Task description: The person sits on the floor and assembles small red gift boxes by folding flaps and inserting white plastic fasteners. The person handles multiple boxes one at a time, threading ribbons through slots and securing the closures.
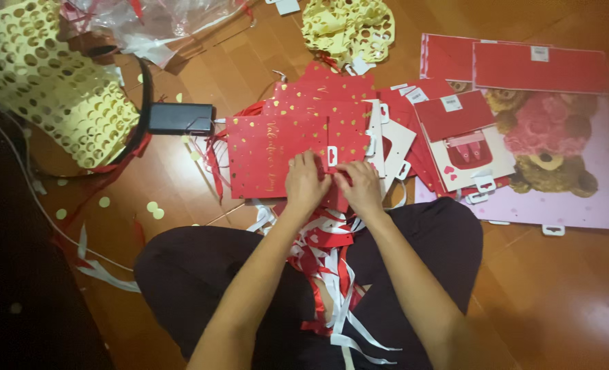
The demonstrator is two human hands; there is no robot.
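Note:
I sit cross-legged on a wooden floor. My left hand and my right hand meet at the near edge of a stack of flat red gift bags with gold dots. Both sets of fingers pinch a small red piece at that edge, close to a white hang tab. What exactly they grip is partly hidden by the fingers. A tangle of red and white ribbons lies in my lap between my knees.
More flat bags spread to the right: red ones and a large pink bag with teddy bears. Yellow perforated paper lies at left and another piece at top. A black box and crumpled plastic sit nearby.

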